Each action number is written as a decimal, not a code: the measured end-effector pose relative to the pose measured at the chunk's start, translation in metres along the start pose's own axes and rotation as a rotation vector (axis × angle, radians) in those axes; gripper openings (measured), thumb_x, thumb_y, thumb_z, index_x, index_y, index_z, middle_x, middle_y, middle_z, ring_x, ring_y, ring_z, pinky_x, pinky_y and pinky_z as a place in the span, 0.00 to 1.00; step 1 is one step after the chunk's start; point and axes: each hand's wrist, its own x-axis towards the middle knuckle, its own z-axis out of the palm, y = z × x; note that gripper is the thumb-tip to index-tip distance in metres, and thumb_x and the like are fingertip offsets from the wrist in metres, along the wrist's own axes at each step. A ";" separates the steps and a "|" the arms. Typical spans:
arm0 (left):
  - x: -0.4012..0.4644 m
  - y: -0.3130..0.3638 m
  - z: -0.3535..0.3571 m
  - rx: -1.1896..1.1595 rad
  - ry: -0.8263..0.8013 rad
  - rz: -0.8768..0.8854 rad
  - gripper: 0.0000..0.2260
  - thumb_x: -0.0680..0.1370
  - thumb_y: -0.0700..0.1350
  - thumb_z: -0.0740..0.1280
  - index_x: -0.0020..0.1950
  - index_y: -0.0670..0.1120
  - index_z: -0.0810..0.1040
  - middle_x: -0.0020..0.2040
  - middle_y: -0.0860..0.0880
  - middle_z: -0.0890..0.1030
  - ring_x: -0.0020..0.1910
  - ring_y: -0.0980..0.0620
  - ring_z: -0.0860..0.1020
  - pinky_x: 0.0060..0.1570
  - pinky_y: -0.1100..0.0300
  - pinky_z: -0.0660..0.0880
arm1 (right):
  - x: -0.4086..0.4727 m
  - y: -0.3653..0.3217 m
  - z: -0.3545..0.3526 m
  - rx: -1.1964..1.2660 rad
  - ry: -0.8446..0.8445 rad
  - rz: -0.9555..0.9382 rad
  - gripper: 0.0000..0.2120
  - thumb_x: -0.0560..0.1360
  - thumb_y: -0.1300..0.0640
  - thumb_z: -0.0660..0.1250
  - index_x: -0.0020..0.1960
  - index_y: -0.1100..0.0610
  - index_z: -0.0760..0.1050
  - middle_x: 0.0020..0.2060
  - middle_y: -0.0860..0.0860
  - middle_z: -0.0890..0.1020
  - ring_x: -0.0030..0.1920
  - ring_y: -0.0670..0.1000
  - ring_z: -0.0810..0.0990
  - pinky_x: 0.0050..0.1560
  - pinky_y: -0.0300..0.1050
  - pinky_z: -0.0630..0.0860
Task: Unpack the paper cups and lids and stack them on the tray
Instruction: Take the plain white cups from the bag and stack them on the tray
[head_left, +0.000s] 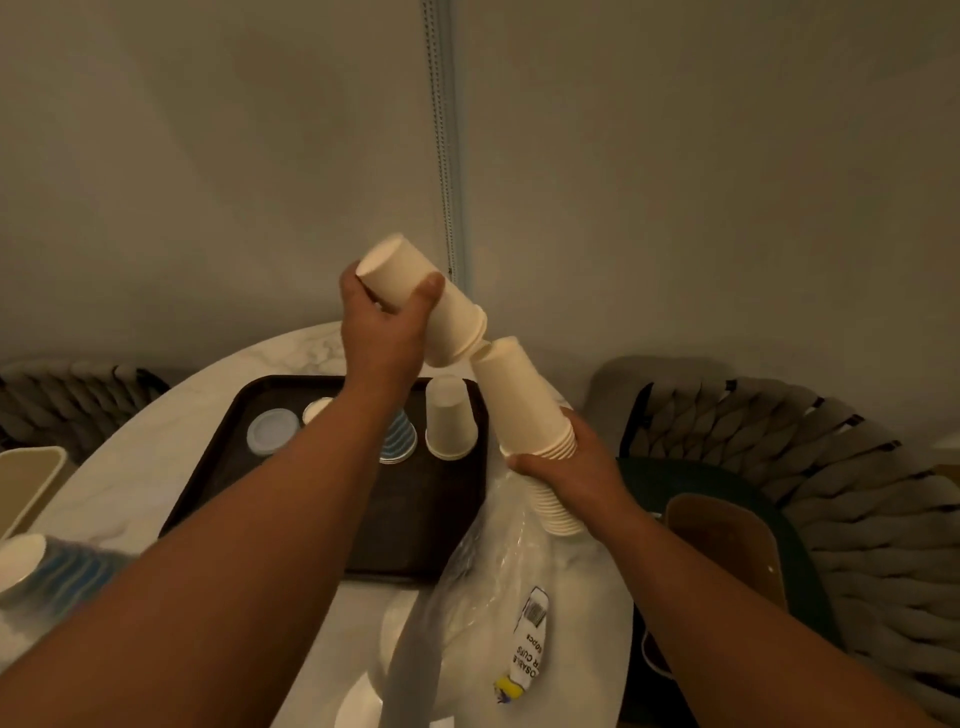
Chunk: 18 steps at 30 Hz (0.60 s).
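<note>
Partly done: 2 cup stacks (451, 420) and lids (272, 429) on tray (260, 488). Left hand (382, 332) gripping short stack (431, 301), right hand (571, 467) gripping long stack (524, 400), both yet to land.

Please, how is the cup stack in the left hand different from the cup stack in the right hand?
The stack in the left hand is short, only a few cups; the stack in the right hand is long, with many rims.
The left hand holds its stack higher, near its closed end; the right hand grips the middle of its stack.
The right stack's lower end reaches the plastic bag; the left stack is clear of it.
Both are plain cream paper cups, tilted.
</note>
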 end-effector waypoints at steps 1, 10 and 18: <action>0.007 -0.005 0.000 0.049 -0.011 0.013 0.29 0.73 0.51 0.74 0.69 0.52 0.64 0.59 0.52 0.74 0.56 0.52 0.77 0.55 0.55 0.76 | 0.002 0.004 -0.001 0.018 0.026 0.013 0.38 0.59 0.47 0.81 0.65 0.42 0.69 0.58 0.44 0.77 0.57 0.49 0.76 0.59 0.53 0.75; 0.005 -0.077 -0.001 0.420 -0.313 -0.023 0.31 0.69 0.43 0.76 0.68 0.50 0.66 0.58 0.50 0.75 0.56 0.50 0.74 0.57 0.53 0.75 | -0.007 0.013 0.008 0.133 0.179 0.152 0.41 0.61 0.48 0.81 0.70 0.46 0.67 0.58 0.46 0.76 0.57 0.50 0.75 0.53 0.48 0.73; -0.008 -0.108 -0.009 0.764 -0.484 0.048 0.20 0.77 0.48 0.70 0.67 0.45 0.75 0.73 0.45 0.68 0.69 0.44 0.69 0.65 0.56 0.66 | -0.003 0.018 0.014 0.158 0.137 0.152 0.41 0.60 0.46 0.81 0.69 0.46 0.68 0.57 0.46 0.77 0.56 0.50 0.77 0.55 0.51 0.76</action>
